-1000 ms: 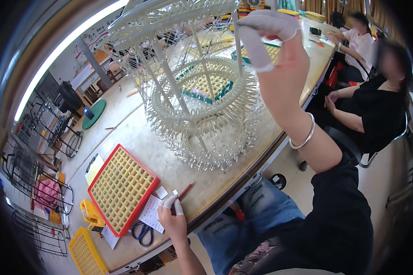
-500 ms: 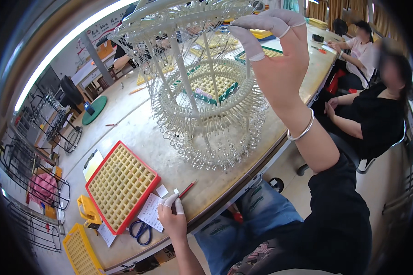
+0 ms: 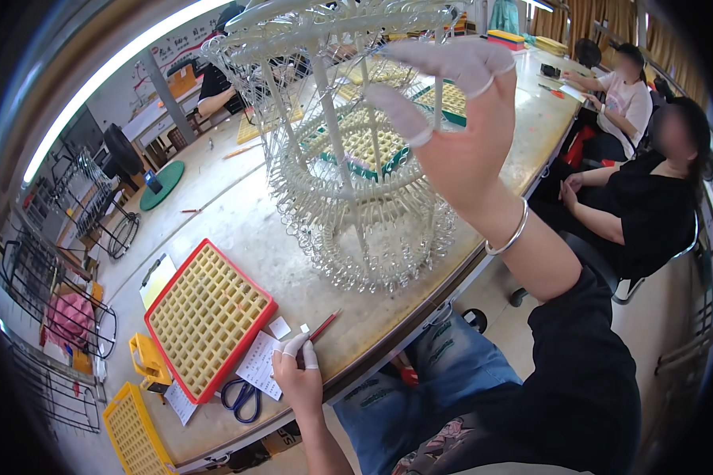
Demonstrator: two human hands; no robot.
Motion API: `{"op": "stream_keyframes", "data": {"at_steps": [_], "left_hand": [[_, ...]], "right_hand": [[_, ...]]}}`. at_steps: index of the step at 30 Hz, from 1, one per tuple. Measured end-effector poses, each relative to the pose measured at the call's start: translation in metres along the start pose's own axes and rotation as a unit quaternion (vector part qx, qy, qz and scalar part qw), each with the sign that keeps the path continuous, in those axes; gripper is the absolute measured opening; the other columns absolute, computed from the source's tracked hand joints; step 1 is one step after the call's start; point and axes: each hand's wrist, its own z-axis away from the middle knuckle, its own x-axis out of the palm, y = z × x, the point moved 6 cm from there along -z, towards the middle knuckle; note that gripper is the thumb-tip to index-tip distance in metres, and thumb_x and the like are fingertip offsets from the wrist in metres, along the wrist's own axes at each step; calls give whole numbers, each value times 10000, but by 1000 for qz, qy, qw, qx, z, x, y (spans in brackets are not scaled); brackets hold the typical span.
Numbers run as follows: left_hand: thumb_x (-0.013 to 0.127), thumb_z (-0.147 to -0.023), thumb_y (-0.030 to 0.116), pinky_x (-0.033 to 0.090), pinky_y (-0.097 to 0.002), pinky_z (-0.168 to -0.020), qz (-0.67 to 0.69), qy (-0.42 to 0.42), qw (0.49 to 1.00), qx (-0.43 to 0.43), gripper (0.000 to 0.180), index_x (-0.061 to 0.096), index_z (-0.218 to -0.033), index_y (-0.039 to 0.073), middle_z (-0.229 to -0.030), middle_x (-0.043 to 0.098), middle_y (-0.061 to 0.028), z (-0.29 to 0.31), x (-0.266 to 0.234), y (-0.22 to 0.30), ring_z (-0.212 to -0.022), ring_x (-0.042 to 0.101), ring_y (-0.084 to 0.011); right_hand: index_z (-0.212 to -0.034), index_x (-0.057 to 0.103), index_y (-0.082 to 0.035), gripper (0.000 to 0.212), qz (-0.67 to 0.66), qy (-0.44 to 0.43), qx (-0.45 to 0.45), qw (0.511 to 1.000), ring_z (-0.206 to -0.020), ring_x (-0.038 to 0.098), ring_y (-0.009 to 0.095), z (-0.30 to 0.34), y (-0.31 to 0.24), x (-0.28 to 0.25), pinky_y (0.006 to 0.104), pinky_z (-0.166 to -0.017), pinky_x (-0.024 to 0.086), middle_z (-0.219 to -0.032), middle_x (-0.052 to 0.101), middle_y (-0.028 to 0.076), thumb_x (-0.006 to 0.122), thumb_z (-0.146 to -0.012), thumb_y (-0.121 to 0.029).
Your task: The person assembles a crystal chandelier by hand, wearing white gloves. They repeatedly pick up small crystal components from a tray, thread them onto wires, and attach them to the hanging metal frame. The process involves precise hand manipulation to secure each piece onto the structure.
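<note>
My right hand (image 3: 471, 134), with white finger cots and a silver bangle at the wrist, is raised at the upper part of a round tiered rack (image 3: 333, 150). Its thumb and forefinger stand apart beside strands hanging from the upper tier; nothing shows clearly between them. Many small clear loops or hooks ring the rack's lower tiers. Low on the near table edge rests my left hand (image 3: 299, 372), also in finger cots, its fingers drawn together; what they hold, if anything, is hidden. A red pencil (image 3: 325, 324) lies against its fingertips, beside a printed paper (image 3: 259, 366).
Left of my left hand sit a red-rimmed tray of small square cells (image 3: 208, 321), dark-handled scissors (image 3: 242, 401), a yellow tool (image 3: 146, 358) and a yellow tray (image 3: 139, 431). A green-edged tray (image 3: 364, 150) stands behind the rack. Two people sit at the right.
My right hand has moved a little down and left, and its thumb and forefinger have parted from a pinch. The rack appears slightly shifted to the right. My left hand stays put.
</note>
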Motion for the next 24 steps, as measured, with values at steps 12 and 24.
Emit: {"op": "stream_keyframes", "data": {"at_steps": [12, 24], "left_hand": [[616, -769, -6, 436, -339, -688, 6, 6, 1000, 6, 140, 633, -903, 29, -843, 585, -91, 0, 0, 0, -782, 545, -250], [627, -772, 2, 439, -326, -677, 15, 10, 1000, 1, 118, 633, -887, 24, -831, 586, -88, -2, -2, 1, -770, 549, -241]], "right_hand": [[-767, 686, -168, 165, -35, -7, 16, 999, -724, 469, 153, -15, 8, 0, 310, -659, 353, -743, 500, -18, 778, -631, -164], [-784, 673, -154, 212, 7, -64, 8, 998, -721, 465, 162, 9, -1, 11, 310, -679, 346, -753, 486, -19, 792, -622, -220]]}}
